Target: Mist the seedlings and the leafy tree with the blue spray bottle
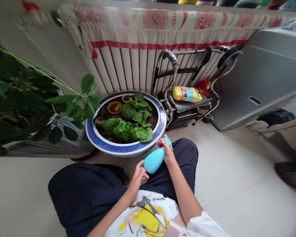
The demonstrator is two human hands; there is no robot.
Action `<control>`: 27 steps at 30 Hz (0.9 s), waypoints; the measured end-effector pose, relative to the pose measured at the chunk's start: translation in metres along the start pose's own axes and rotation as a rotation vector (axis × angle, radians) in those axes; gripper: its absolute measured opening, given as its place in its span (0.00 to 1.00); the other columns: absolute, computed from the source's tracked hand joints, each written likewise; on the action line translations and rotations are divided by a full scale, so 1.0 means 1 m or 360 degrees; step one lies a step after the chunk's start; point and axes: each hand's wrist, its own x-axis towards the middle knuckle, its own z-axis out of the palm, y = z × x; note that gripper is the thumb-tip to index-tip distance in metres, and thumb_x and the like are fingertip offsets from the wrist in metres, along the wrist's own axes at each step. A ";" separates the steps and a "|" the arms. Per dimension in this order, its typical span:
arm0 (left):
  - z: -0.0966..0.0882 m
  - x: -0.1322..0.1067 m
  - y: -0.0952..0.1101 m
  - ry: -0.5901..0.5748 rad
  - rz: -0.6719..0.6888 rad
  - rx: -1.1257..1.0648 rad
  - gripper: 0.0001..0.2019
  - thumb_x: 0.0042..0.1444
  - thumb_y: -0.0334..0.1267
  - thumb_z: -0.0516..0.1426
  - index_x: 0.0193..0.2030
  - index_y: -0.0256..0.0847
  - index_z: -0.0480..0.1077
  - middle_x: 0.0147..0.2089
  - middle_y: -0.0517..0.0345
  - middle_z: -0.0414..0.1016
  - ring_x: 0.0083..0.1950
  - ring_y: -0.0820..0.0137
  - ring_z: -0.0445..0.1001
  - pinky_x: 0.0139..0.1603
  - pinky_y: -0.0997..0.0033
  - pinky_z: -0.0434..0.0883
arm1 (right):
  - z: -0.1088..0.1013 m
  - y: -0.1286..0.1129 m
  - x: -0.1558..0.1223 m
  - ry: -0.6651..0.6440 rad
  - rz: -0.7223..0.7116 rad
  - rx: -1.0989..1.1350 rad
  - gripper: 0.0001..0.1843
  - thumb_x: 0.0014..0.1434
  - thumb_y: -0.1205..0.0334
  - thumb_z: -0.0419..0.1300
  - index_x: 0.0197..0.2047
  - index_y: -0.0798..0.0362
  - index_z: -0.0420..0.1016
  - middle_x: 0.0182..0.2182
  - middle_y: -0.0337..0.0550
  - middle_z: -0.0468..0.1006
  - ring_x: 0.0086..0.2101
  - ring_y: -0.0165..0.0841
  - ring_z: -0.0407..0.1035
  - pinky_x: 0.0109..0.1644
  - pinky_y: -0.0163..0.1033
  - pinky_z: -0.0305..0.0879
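Note:
A light-blue spray bottle (pixel 154 160) lies tilted over my lap, its base toward the lower left. My right hand (pixel 168 154) is closed around its neck, just below the blue and pink spray head. At the bottle's base is my left hand (pixel 139 173), fingers apart, seeming to touch the bottom edge without wrapping round it. Right in front of my knees stands a large round pot with a blue-and-white rim (pixel 108 146). Leafy green plants (pixel 130 126) grow from its dark soil, and a small amber dish (pixel 114 107) sits among them.
Behind the pot is a white radiator (pixel 123 67) under a red-trimmed cloth. To its right, a metal walker frame (pixel 174 75) surrounds a dark box with a yellow bottle (pixel 186 94) on top. A bushy houseplant (pixel 71 105) reaches in from the left. A grey cabinet (pixel 259 75) stands right.

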 end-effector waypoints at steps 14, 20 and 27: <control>-0.009 0.002 0.033 0.0083 -0.0541 -0.1177 0.27 0.63 0.55 0.50 0.67 0.50 0.57 0.51 0.46 0.76 0.41 0.56 0.80 0.34 0.61 0.75 | 0.039 -0.013 -0.068 -0.1056 -0.0201 -0.0507 0.39 0.57 0.46 0.65 0.68 0.43 0.57 0.60 0.50 0.70 0.55 0.46 0.70 0.59 0.55 0.65; -0.013 0.008 0.030 0.0116 -0.0910 -0.1001 0.32 0.62 0.61 0.46 0.57 0.33 0.66 0.34 0.44 0.78 0.28 0.58 0.78 0.22 0.70 0.69 | 0.032 -0.009 -0.068 -0.1132 -0.0285 -0.0750 0.45 0.51 0.45 0.69 0.68 0.46 0.58 0.64 0.52 0.66 0.62 0.47 0.62 0.66 0.54 0.56; -0.007 0.028 0.020 -0.0262 -0.1291 -0.0748 0.40 0.62 0.66 0.37 0.54 0.28 0.67 0.31 0.38 0.76 0.30 0.56 0.78 0.22 0.67 0.72 | 0.007 0.010 -0.045 0.0014 0.0046 -0.0356 0.29 0.52 0.49 0.67 0.54 0.52 0.72 0.37 0.42 0.82 0.42 0.38 0.77 0.54 0.45 0.68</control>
